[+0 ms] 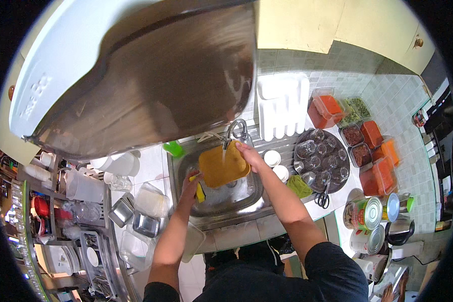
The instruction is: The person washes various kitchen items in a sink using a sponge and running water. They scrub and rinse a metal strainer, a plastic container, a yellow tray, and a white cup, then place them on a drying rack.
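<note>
While under running tap (235, 128), yellow tray (223, 168): rectangular, rounded corners, wet.

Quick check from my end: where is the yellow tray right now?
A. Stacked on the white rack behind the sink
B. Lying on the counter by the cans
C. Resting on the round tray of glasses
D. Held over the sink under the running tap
D: the right hand holds the yellow tray over the sink, with water from the tap falling on it, while the left hand holds a sponge at its lower left edge.
</note>
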Tool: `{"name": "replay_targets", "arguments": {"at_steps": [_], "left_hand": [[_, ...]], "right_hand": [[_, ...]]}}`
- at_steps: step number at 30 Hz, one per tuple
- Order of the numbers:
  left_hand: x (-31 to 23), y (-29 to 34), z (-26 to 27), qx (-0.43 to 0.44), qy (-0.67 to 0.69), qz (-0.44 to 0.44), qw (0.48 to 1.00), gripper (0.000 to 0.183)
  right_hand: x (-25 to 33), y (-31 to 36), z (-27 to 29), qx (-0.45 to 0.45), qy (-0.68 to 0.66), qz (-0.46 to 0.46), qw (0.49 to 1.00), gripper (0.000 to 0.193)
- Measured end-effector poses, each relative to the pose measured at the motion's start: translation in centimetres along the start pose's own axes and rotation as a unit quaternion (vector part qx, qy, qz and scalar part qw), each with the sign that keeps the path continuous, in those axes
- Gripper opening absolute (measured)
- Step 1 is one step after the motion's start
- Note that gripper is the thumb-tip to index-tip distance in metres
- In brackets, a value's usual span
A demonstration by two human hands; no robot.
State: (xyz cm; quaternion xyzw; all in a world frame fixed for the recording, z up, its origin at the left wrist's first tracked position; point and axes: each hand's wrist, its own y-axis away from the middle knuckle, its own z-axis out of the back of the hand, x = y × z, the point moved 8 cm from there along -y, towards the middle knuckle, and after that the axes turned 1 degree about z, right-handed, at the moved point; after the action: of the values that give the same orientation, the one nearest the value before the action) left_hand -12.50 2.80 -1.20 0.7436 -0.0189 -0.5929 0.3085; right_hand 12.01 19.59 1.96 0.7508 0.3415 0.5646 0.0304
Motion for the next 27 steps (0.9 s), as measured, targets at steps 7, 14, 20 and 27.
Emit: {"name": "replay_targets", "arguments": {"at_steps": [7, 14, 20, 27], "left_hand": [[1.0, 0.7, 2.3, -0.006, 0.112, -0.047, 0.993, 0.036], [5.3, 4.7, 5.8, -0.055, 0.247, 0.013, 0.967, 0.024], [5.3, 8.3, 2.3, 0.025, 0.250, 0.126, 0.960, 0.032], [5.4, 8.9, -6.0, 0.067, 0.180, 0.171, 0.966, 0.036]], "right_hand": [[-0.8, 2.9, 1.7, -0.125, -0.024, 0.007, 0.992, 0.053], [-3.2, 4.1, 1.8, -0.152, -0.142, 0.025, 0.978, 0.054], [-3.6, 4.7, 0.4, -0.116, -0.200, 0.034, 0.972, 0.052], [-6.3, 4.9, -0.8, -0.167, -0.254, 0.043, 0.952, 0.059]]}}
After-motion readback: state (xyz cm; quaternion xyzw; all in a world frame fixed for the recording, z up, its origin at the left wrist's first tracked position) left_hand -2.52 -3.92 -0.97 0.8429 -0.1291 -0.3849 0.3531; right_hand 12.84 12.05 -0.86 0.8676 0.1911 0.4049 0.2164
